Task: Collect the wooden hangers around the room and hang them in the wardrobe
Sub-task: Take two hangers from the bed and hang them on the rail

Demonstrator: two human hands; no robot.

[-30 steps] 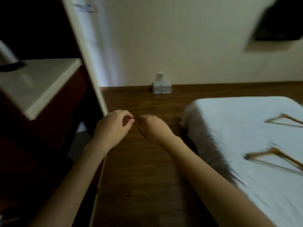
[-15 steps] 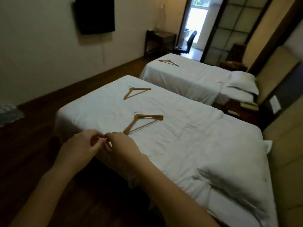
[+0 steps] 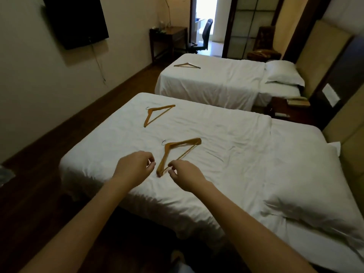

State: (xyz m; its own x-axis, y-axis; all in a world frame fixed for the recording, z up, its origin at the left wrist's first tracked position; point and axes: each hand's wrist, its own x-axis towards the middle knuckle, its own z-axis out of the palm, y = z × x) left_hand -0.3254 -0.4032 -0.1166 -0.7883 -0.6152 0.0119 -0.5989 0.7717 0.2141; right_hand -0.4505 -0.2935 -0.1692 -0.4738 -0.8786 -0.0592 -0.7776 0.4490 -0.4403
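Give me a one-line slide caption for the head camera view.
Both hands, left and right, reach toward the nearest wooden hanger on the near bed.

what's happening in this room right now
A person stands at the foot of the near bed and reaches both bare hands toward the closest wooden hanger. The right hand is at its lower tip, and the left hand is just beside it; neither has lifted it yet. A second hanger lies further up the same bed, and a third hanger lies on the far bed. No wardrobe is in view.
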